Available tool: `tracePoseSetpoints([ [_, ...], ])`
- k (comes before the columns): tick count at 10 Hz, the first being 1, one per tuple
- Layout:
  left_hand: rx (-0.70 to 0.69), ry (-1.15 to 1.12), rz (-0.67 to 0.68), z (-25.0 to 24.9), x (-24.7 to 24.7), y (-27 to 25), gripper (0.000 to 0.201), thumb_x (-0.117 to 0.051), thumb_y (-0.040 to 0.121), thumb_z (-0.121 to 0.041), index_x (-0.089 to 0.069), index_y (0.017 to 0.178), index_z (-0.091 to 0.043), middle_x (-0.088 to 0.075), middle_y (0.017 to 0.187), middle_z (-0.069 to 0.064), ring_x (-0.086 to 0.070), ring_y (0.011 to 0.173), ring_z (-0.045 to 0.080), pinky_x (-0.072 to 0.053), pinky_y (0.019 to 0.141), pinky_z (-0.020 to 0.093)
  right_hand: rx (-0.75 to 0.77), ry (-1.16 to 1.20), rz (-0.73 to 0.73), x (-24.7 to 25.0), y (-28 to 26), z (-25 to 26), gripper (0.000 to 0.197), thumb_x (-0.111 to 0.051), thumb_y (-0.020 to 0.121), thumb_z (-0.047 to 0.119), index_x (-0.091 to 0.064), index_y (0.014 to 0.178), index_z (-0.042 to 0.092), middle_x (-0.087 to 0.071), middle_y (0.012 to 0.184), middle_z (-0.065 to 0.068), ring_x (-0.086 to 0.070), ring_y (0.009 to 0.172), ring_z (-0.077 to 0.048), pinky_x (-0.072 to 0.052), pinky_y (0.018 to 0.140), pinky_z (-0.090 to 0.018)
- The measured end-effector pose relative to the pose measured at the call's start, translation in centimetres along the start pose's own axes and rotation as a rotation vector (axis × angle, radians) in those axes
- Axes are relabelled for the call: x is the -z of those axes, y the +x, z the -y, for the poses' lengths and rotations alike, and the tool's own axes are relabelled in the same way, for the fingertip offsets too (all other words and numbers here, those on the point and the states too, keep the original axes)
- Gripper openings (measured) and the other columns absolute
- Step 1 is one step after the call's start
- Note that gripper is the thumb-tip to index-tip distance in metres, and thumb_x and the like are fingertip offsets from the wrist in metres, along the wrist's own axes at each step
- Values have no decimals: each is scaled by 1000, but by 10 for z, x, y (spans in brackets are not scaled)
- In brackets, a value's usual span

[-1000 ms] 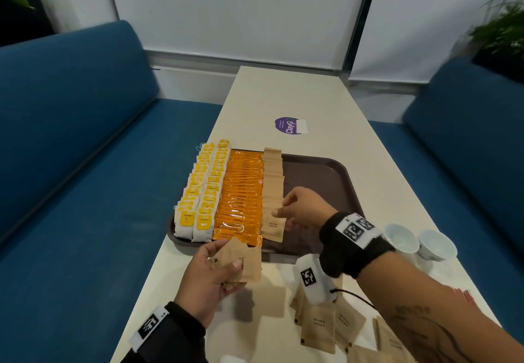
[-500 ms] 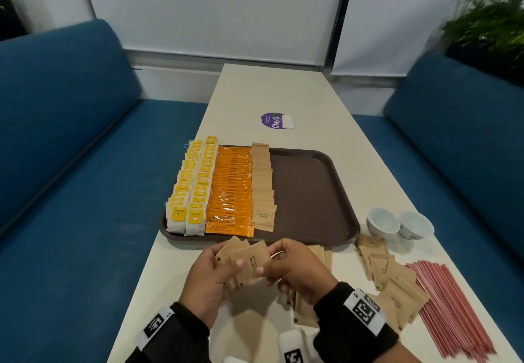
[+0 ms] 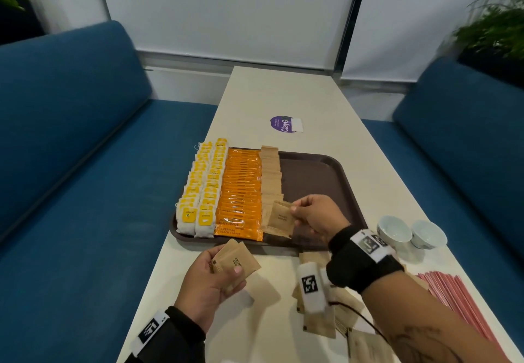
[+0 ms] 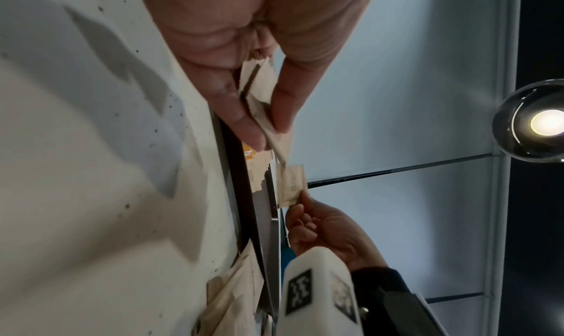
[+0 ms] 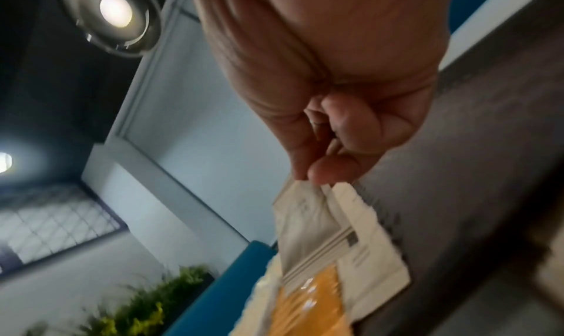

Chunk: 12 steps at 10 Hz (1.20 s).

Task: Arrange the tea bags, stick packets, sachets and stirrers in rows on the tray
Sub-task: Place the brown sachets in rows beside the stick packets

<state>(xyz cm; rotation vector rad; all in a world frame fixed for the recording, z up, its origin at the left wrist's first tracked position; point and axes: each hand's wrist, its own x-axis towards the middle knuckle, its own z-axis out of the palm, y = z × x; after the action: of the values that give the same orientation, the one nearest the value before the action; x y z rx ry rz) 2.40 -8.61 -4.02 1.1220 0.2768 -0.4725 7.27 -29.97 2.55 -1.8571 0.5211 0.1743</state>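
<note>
A brown tray (image 3: 320,176) holds two rows of yellow tea bags (image 3: 202,189), a row of orange stick packets (image 3: 241,192) and a row of brown sugar sachets (image 3: 271,176). My right hand (image 3: 313,216) pinches one brown sachet (image 3: 281,219) (image 5: 308,223) by its corner, just above the near end of the sachet row. My left hand (image 3: 211,274) grips a small stack of brown sachets (image 3: 236,263) (image 4: 259,95) over the table in front of the tray. Red stirrers (image 3: 456,303) lie at the right on the table.
Loose brown sachets (image 3: 337,314) are scattered on the white table (image 3: 283,98) under my right forearm. Two small white cups (image 3: 394,230) stand right of the tray. A purple sticker (image 3: 285,124) lies beyond it. Blue benches (image 3: 71,164) flank the table.
My right hand took one sachet from the stack in my left hand and carried it forward over the near end of the sachet row. The left hand stayed in front of the tray.
</note>
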Motion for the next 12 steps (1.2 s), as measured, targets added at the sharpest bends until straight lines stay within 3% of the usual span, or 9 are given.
tracePoseSetpoints([
  [2,2,-20,-13,-4,2,7,43,-58,82,12,-49,117,-13,-58,109,13,-60,98,32,-56,65,36,-148,-239,13,-16,42,-2,19,-60,85,2,-56,71,13,-59,71,-6,-56,61,-14,-53,65,-28],
  [3,8,-32,-33,-6,4,13,45,-59,81,12,-49,117,-13,-57,112,14,-58,103,35,-53,68,38,-283,-260,-45,-27,55,-4,14,-54,91,11,-51,77,9,-52,69,0,-52,73,-10,-51,80,-20],
  [4,5,-36,-43,-7,5,17,44,-59,81,12,-50,115,-14,-57,113,15,-58,104,35,-53,68,38,-199,-596,161,-31,68,0,20,-54,90,8,-59,108,1,-53,77,-3,-55,70,-13,-49,64,-18],
  [5,13,-36,-54,-5,5,21,44,-59,81,12,-49,116,-14,-57,115,15,-57,107,36,-53,67,37,-196,-546,79,-31,72,7,5,-56,88,8,-61,90,8,-56,71,-2,-55,60,-12,-47,53,-19],
  [7,32,-19,-77,-5,2,27,47,-60,82,11,-49,120,-14,-57,115,14,-59,103,34,-57,62,35,-387,-473,70,-40,87,4,31,-55,94,24,-51,121,8,-56,67,2,-55,67,-7,-50,90,-22],
  [8,22,16,-99,-5,-1,28,42,-62,82,7,-51,115,-15,-59,110,12,-62,93,29,-57,59,34,-394,-441,78,-41,88,0,30,-61,91,21,-53,117,8,-60,70,0,-59,76,-12,-50,95,-29],
  [10,2,75,-115,-5,-8,23,37,-67,80,-1,-52,109,-19,-58,106,7,-58,93,26,-50,63,33,-260,-359,66,-34,76,-5,14,-64,87,18,-53,94,12,-70,90,-5,-61,71,-15,-52,85,-30],
  [11,-8,87,-106,-6,-11,18,37,-68,79,-2,-53,106,-20,-58,105,7,-58,92,26,-49,64,33,-167,-258,44,-26,60,-7,15,-64,88,16,-50,91,15,-64,85,-5,-58,60,-13,-48,60,-24],
  [12,-27,101,-100,-5,-13,15,38,-69,78,-3,-53,109,-18,-59,106,9,-58,90,24,-49,62,31,-59,-230,8,-20,44,-8,21,-66,88,20,-50,102,17,-60,88,-2,-59,66,-11,-46,54,-21],
])
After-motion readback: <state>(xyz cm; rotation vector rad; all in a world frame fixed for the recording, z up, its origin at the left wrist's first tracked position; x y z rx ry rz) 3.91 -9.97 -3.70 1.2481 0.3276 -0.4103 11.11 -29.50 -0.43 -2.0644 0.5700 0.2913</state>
